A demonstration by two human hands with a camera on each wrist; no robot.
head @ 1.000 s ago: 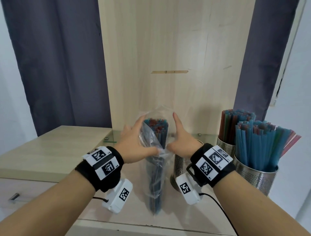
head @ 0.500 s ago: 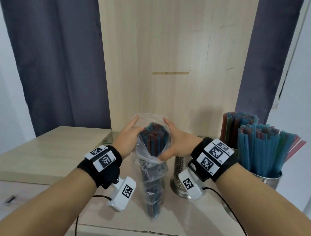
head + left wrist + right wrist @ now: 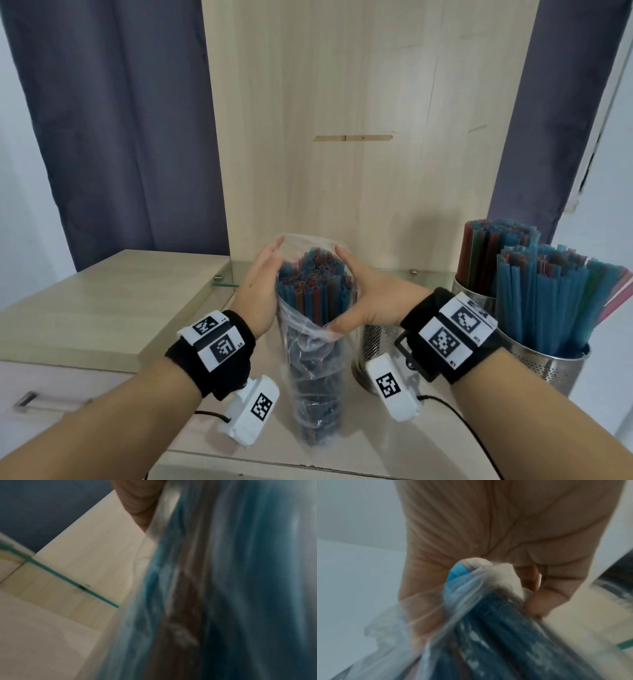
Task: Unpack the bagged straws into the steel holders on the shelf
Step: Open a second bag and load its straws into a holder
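A clear plastic bag (image 3: 313, 373) of blue and red straws (image 3: 313, 277) stands upright on the glass shelf (image 3: 346, 445) in the head view. Its mouth is spread wide and the straw tops show. My left hand (image 3: 262, 287) cups the left side of the mouth, fingers reaching up along the film. My right hand (image 3: 366, 301) holds the right side and its thumb pinches bunched film. The right wrist view shows crumpled bag film (image 3: 488, 582) gathered against the palm. Behind my right wrist stands an empty perforated steel holder (image 3: 375, 346). The left wrist view is blurred straws (image 3: 223, 588).
Two steel holders (image 3: 548, 366) full of blue and red straws stand at the right, the rear holder (image 3: 474, 301) against the wooden back panel (image 3: 342, 137). A wooden cabinet top (image 3: 102, 301) lies to the left. Dark curtains hang on both sides.
Both hands have shifted round the bag's mouth and spread it wider. The film has slipped lower on the right and more of the straw tops show.
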